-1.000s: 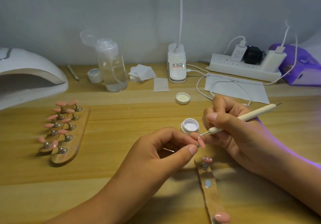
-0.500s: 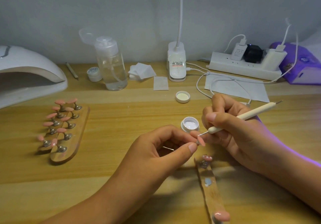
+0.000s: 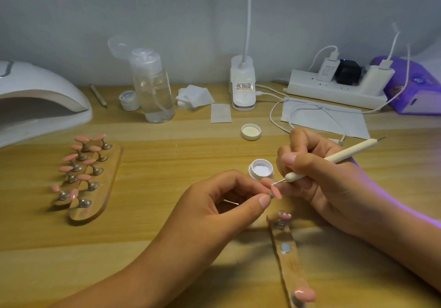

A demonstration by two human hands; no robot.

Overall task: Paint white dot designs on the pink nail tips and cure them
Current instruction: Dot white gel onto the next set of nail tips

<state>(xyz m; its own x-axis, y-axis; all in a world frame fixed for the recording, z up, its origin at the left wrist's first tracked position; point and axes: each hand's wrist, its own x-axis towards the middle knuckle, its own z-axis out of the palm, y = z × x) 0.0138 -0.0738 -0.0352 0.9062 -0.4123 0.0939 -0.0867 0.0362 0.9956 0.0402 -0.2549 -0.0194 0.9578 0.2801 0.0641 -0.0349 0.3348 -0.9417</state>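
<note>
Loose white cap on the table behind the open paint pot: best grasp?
Pinch the cap across its rim from straight above. It lies flat on the table, open side up. It is round and low, so the short outer wall offers two opposite faces, and nothing touches it.

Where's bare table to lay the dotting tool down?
Bare wood lies between the wooden nail-tip stands and the open gel pot, in front of the pump bottle; more along the near edge, left of the left hand. Crowded: the back row from bottle to power strip, and round the lone stand at front right.
</note>
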